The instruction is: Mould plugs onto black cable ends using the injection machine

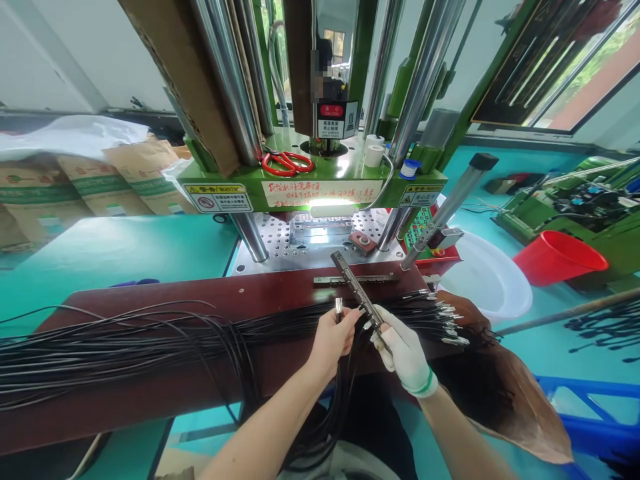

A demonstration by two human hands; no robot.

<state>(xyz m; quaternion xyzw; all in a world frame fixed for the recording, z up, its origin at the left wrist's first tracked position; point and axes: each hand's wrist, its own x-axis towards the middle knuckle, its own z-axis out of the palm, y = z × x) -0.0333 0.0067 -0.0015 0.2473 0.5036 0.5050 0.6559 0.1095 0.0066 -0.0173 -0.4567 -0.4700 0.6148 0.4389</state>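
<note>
My bare left hand (334, 337) is closed in a pinch on a black cable (339, 308) with a silver plug end that sticks up above my fingers. My right hand (404, 350), in a white glove, grips a long dark metal bar fixture (355, 288) that slants up and away toward the press. Both hands hover over a thick bundle of black cables (150, 340) lying across the dark red bench (240, 293). The cables' silver plug ends (447, 323) fan out to the right of my gloved hand.
A green vertical press (310, 187) with chrome columns stands behind the bench, red scissors (286, 162) on its platen. A white basin (493, 277) and a red bucket (557, 257) sit at right on the teal floor. Brown paper sacks (75, 183) are stacked at left.
</note>
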